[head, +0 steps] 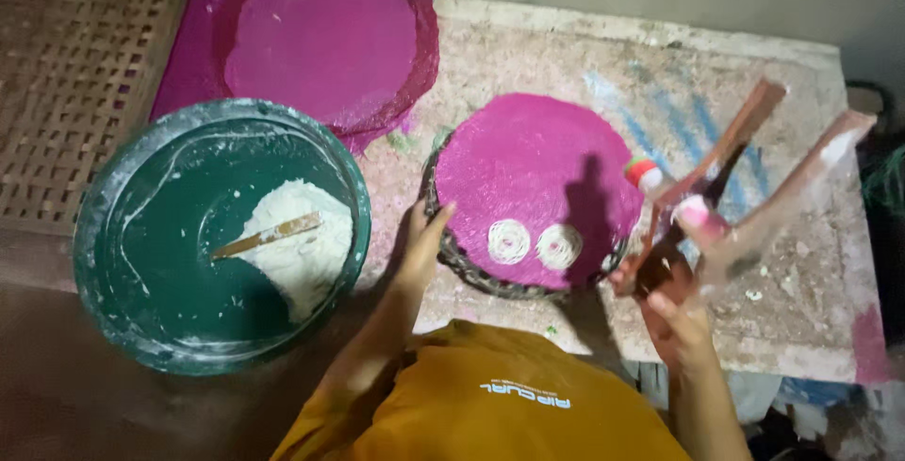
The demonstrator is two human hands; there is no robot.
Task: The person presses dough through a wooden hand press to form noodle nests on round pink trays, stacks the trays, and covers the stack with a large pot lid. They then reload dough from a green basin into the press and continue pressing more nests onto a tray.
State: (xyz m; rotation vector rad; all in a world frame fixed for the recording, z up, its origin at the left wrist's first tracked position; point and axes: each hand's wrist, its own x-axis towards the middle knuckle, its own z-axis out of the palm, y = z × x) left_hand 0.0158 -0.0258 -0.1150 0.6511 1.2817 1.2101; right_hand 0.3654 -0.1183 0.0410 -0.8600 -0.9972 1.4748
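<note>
— Wooden press (745,178), two long handles spread, gripped low by right hand (674,315), fingers clamped round the hinge end. Looks stiff, light enough, floury, maybe slippery.

— Left hand (424,244) steadying magenta mat (537,183), fingers together on rim; two soft dough coils (533,244), fragile. Rough stone slab (801,310), dim room.

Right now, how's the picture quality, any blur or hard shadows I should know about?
Head view: the wooden press in the right hand is smeared by motion blur and looks doubled; it throws a dark shadow on the magenta round mat. Light falls brightest on the table; the lower left is dim. The left hand and green basin look fairly sharp.
</note>
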